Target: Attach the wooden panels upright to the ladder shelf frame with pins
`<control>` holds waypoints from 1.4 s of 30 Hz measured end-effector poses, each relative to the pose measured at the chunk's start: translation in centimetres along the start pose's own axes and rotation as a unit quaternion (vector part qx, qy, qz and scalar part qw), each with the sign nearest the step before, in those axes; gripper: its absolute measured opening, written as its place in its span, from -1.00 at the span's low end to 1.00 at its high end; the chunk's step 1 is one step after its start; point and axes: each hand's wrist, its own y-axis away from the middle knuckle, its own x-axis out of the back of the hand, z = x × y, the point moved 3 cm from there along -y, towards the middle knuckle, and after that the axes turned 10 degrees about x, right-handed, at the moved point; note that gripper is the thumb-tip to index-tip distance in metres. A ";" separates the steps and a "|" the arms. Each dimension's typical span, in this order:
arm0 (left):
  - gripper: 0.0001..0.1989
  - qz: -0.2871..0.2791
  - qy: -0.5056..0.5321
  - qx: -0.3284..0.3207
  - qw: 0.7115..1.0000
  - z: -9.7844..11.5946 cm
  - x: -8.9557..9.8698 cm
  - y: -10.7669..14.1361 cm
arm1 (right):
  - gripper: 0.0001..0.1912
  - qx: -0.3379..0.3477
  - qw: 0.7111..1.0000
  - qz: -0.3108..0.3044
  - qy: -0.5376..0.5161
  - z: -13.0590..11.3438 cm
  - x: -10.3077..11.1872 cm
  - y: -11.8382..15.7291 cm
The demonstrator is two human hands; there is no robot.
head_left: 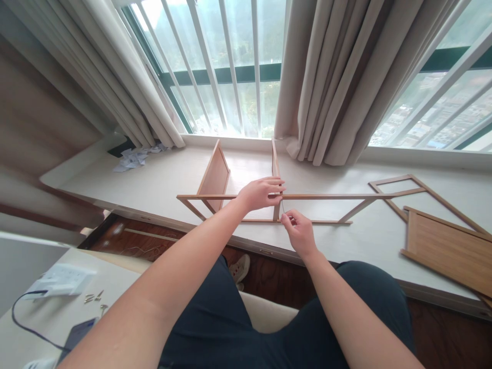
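A pale ledge [330,179] runs beneath a barred window [242,48], with beige curtains [326,77] hanging down to its far edge. Toward its far left corner lies a heap of paper scraps [132,159]; toward its right end, a slim wooden frame piece [400,179] lies beside a slatted-looking wooden panel [449,246], the panel reaching over the near edge. At the lower left, a white desk [119,277] carries a white power strip [63,279], several small brass-coloured fasteners [94,297] and a phone [79,333], partly behind the left forearm. The floor [269,279] is dark reddish wood, and a light shoe [240,269] shows below. Along the ledge's near edge, about midway, stands a wooden frame [326,197] of long rails and crosspieces, a flat board rising on its left part. The left hand [263,193] rests at the joint of its upper rail and middle crosspiece, fingers half bent and slightly parted; whether they grip firmly cannot be told. The right hand [299,228], fingers curled in, pinches the lower end of a thin rod [283,206] whose upper end meets that joint.
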 end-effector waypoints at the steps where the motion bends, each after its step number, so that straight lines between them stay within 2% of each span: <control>1: -0.73 0.000 -0.001 0.000 1.000 0.0 0.0 0.0 | -0.65 0.000 1.000 -0.001 0.002 0.0 0.0 0.0; 17: -0.73 -0.002 -0.002 0.003 1.000 0.0 0.0 0.0 | -0.59 0.016 0.999 -0.033 -0.003 0.1 -0.5 0.1; 42: -0.73 0.002 -0.004 0.005 1.000 0.1 0.0 0.0 | -0.57 -0.015 0.997 -0.050 -0.054 1.3 -0.8 0.5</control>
